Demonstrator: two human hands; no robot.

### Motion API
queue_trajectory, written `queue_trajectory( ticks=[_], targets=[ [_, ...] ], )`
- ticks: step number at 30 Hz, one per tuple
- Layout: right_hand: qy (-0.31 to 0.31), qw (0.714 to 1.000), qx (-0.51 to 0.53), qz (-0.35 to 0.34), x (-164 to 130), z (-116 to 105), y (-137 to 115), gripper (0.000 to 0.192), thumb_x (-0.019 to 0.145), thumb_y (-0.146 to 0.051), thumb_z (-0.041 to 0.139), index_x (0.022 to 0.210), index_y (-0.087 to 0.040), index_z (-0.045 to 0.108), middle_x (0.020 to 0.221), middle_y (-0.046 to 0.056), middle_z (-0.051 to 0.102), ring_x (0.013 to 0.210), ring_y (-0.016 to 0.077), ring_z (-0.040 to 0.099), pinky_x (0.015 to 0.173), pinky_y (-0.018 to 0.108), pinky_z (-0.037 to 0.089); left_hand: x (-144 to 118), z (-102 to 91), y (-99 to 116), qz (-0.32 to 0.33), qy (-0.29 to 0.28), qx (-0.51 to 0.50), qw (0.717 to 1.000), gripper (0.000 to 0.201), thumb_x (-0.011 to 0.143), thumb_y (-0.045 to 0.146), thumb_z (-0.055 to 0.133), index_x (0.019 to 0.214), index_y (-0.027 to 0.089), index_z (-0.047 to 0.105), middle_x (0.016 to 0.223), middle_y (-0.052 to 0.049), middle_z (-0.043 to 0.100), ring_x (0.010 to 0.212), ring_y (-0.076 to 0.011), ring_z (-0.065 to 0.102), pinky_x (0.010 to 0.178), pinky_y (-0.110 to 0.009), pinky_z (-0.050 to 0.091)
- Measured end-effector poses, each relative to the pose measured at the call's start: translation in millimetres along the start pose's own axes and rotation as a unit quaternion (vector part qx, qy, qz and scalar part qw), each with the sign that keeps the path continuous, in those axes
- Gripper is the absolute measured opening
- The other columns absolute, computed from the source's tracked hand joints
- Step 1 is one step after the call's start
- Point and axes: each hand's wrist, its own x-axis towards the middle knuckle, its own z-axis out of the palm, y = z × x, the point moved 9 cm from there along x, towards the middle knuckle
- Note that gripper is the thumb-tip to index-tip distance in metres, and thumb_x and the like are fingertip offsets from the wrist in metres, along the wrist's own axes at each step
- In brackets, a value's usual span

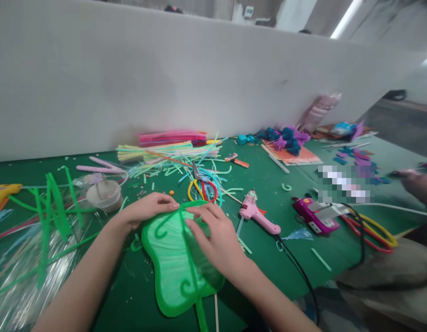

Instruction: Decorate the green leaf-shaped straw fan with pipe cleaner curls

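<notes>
A flat green leaf-shaped fan (pixel 174 272), with a fuzzy green rim, translucent film, a centre rib and curled pieces, lies in front of me at the table's near side. My left hand (pixel 153 210) pinches its top edge near the end of the rib. From the right, my right hand (pixel 215 233) reaches over the fan, its fingers bent and closed at the top of the rib, covering the upper right part. A green stem (pixel 201 316) runs down from the fan's bottom, beside a thin pale stick (pixel 216 313).
Scissors (pixel 196 184) lie just beyond the fan. A pink glue gun (pixel 258 214) with a black cord rests to the right. Pipe cleaner bundles (pixel 172 138) line the wall. A plastic cup (pixel 104 196) and clear film (pixel 37 267) are left. Another person's hand (pixel 421 189) is far right.
</notes>
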Motion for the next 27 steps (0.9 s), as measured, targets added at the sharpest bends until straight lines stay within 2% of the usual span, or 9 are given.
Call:
queue_trajectory(
  ticks=[4,8,11,13,16,20,22,24,27],
  targets=[
    [-0.088,0.995,0.014,0.047,-39.5,6.3,7.9,0.022,0.092,-0.029,0.060,0.111,-0.019,0.063,0.104,0.009,0.062,0.098,0.0229,0.060,0.087,0.039,0.052,4.5,-5.8,-16.0,-0.018,0.013,0.015,1.000,0.047,0.069,0.057,0.072,0.090,0.016,0.071,0.085,-0.004,0.070,0.079,-0.0207,0.062,0.071,-0.029,0.047],
    [-0.150,0.988,0.014,0.017,-79.4,2.3,-0.7,0.035,0.084,-0.035,0.071,0.115,-0.022,0.062,0.105,0.008,0.063,0.098,0.0235,0.059,0.084,0.038,0.054,6.1,-10.5,-21.3,-0.023,0.025,0.036,0.999,0.046,0.068,0.059,0.071,0.088,0.018,0.071,0.088,-0.004,0.071,0.083,-0.0217,0.063,0.073,-0.029,0.048],
    [-0.163,0.987,-0.001,-0.007,-93.4,1.7,-5.2,0.028,0.088,-0.026,0.067,0.115,-0.022,0.062,0.101,0.008,0.065,0.093,0.0226,0.059,0.081,0.037,0.054,7.1,-11.3,-20.9,-0.016,0.026,0.050,0.998,0.047,0.068,0.060,0.070,0.088,0.017,0.071,0.088,-0.004,0.071,0.083,-0.0218,0.063,0.072,-0.029,0.048],
    [-0.133,0.991,-0.012,-0.020,-95.4,-2.2,-8.5,0.025,0.089,-0.020,0.063,0.114,-0.020,0.062,0.100,0.008,0.065,0.092,0.0223,0.059,0.081,0.038,0.053,7.7,-11.5,-20.0,-0.011,0.029,0.062,0.998,0.046,0.068,0.059,0.070,0.087,0.017,0.072,0.087,-0.004,0.072,0.082,-0.0215,0.063,0.072,-0.029,0.048],
    [-0.117,0.990,-0.002,-0.075,-102.0,2.2,-26.0,0.025,0.090,-0.019,0.060,0.115,-0.021,0.062,0.103,0.008,0.066,0.093,0.0213,0.059,0.081,0.038,0.050,9.1,-12.4,-18.0,-0.003,0.044,0.082,0.996,0.042,0.069,0.057,0.070,0.086,0.018,0.073,0.087,-0.003,0.072,0.082,-0.0208,0.062,0.072,-0.028,0.046],
    [-0.189,0.957,0.013,-0.218,-127.8,40.2,-67.6,0.030,0.085,-0.043,0.067,0.109,-0.025,0.065,0.106,0.004,0.069,0.091,0.0202,0.060,0.073,0.035,0.047,12.7,-10.7,-16.5,0.009,0.058,0.100,0.993,0.039,0.065,0.053,0.073,0.083,0.018,0.074,0.085,-0.003,0.072,0.082,-0.0207,0.061,0.073,-0.027,0.044],
    [-0.178,0.945,0.017,-0.273,-134.0,50.3,-83.0,0.024,0.086,-0.040,0.067,0.103,-0.025,0.065,0.105,0.002,0.070,0.087,0.0185,0.060,0.066,0.032,0.045,12.9,-9.7,-16.2,0.012,0.062,0.102,0.993,0.040,0.065,0.054,0.073,0.083,0.017,0.073,0.084,-0.003,0.072,0.081,-0.0210,0.061,0.071,-0.027,0.044],
    [-0.152,0.956,0.023,-0.251,-125.9,48.2,-82.1,0.013,0.087,-0.029,0.065,0.100,-0.025,0.064,0.100,0.001,0.070,0.083,0.0175,0.061,0.065,0.030,0.044,10.3,-11.2,-14.9,0.015,0.072,0.101,0.992,0.043,0.069,0.056,0.069,0.085,0.016,0.072,0.085,-0.004,0.072,0.080,-0.0209,0.061,0.070,-0.027,0.045],
    [-0.100,0.992,0.029,-0.065,-101.2,19.9,-45.9,0.008,0.091,-0.020,0.057,0.098,-0.022,0.060,0.091,0.004,0.066,0.083,0.0180,0.061,0.071,0.029,0.048,1.0,-20.3,-11.8,0.019,0.099,0.099,0.990,0.044,0.073,0.057,0.065,0.089,0.016,0.071,0.086,-0.003,0.072,0.080,-0.0200,0.061,0.070,-0.027,0.045]
  ],
)
